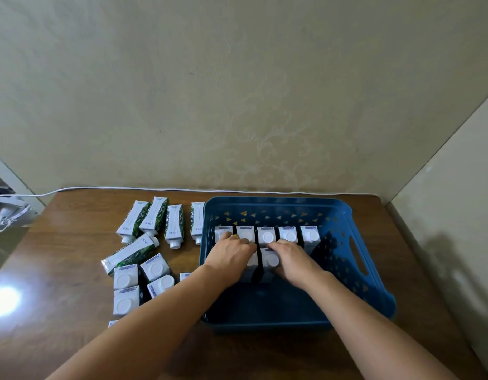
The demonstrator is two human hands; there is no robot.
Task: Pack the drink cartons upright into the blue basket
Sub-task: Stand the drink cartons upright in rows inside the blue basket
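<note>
The blue basket [346,270] sits on the wooden table at centre right. Several white-topped drink cartons [289,235] stand upright in a row along its far wall. Two more stand in a second row just in front. My left hand [231,256] grips the left carton [252,263] of that second row. My right hand [294,260] grips the one beside it [270,260]. Left of the basket, several cartons [174,226] lie flat on the table, and several others [126,278] stand upright nearer to me.
A white cable [100,189] runs along the table's back edge against the patterned wall. A grey object [7,212] sits off the table's left corner. A wall rises close on the right. The basket's near half holds no cartons.
</note>
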